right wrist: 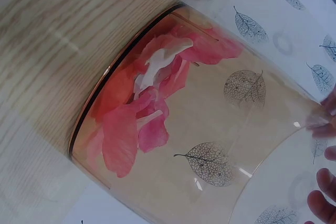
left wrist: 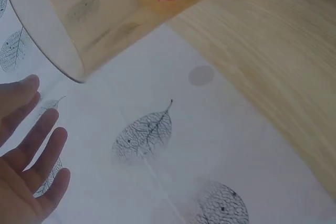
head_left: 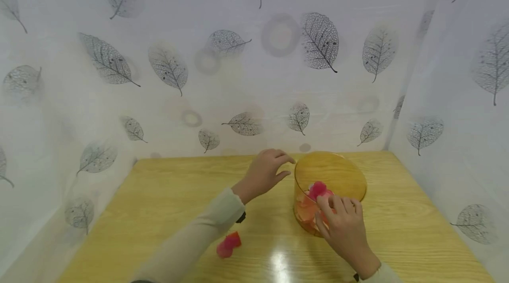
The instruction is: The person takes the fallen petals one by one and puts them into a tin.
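Observation:
A clear amber cylindrical container (head_left: pixel 330 172) stands on the wooden table, its open mouth upward. Pink, coral and white flower petals (right wrist: pixel 142 103) lie at its bottom. Left of the rim, my left hand (head_left: pixel 265 172) hovers with fingers loosely spread and nothing between them; in the left wrist view that hand (left wrist: pixel 34 156) is apart from the container. At the near rim, my right hand (head_left: pixel 345 227) has its fingers bent over the edge and its thumb along the outer wall. Only fingertips (right wrist: pixel 325 182) of it show in the right wrist view.
A few pink and red petals (head_left: pixel 229 244) lie on the table (head_left: pixel 167 199) below the left forearm. White sheeting with a leaf print (head_left: pixel 254 79) rises behind the table and along both sides.

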`<state>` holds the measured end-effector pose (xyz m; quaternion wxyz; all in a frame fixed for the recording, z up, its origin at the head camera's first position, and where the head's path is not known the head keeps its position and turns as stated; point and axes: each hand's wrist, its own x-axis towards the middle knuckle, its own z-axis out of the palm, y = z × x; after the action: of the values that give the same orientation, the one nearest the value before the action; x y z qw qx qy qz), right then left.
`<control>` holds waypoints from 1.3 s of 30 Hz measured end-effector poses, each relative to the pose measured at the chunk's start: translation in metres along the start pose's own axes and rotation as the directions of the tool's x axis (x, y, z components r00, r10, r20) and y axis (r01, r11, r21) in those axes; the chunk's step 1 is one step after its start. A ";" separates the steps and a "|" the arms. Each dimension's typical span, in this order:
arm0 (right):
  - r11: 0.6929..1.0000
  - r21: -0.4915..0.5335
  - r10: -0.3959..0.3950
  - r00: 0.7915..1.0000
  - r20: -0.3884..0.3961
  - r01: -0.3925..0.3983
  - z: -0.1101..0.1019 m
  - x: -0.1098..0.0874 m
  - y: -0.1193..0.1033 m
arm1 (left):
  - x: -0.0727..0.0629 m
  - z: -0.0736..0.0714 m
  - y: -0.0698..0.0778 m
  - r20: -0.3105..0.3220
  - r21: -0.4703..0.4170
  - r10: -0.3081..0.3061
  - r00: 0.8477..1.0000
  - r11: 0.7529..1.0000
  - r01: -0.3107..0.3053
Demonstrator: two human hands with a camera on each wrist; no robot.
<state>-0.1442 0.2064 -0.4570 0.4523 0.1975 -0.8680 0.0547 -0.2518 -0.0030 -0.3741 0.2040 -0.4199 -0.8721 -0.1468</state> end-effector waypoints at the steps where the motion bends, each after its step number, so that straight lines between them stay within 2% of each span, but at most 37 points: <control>1: 1.000 0.001 0.001 1.000 -0.001 -0.001 0.000 0.000 0.000 | -0.007 -0.001 -0.004 0.013 0.001 -0.016 1.000 1.000 0.016; 6: 1.000 0.003 0.002 1.000 -0.012 -0.002 0.000 0.001 0.000 | -0.046 -0.006 -0.029 0.105 0.016 -0.103 0.989 0.995 0.102; 10: 1.000 0.006 0.006 1.000 -0.012 -0.006 0.000 0.001 0.000 | -0.084 0.000 -0.053 0.199 0.021 -0.141 0.970 0.990 0.140; 14: 1.000 0.002 0.009 1.000 -0.005 -0.009 -0.001 0.001 0.001 | -0.120 0.012 -0.071 0.296 0.025 -0.189 0.936 0.981 0.190; 18: 1.000 0.002 0.006 1.000 -0.007 -0.006 -0.001 0.001 0.002 | -0.143 0.025 -0.079 0.361 0.039 -0.249 0.899 0.967 0.252; 22: 1.000 0.002 0.003 1.000 -0.007 -0.003 0.000 0.001 0.002 | -0.154 0.033 -0.080 0.413 0.082 -0.272 0.869 0.962 0.262; 26: 1.000 0.001 0.004 1.000 -0.003 -0.004 0.000 0.001 0.001 | -0.158 0.038 -0.080 0.422 0.108 -0.274 0.864 0.962 0.253; 34: 1.000 0.010 0.007 1.000 -0.003 -0.007 0.001 0.000 0.000 | -0.157 0.043 -0.083 0.350 0.096 -0.243 0.905 0.970 0.223; 39: 1.000 0.009 0.005 1.000 0.000 -0.005 0.001 0.000 0.000 | -0.152 0.044 -0.084 0.339 0.093 -0.252 0.906 0.968 0.234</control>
<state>-0.1452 0.2063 -0.4574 0.4512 0.1972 -0.8683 0.0598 -0.2433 -0.1373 -0.4920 0.0369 -0.3219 -0.9433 -0.0723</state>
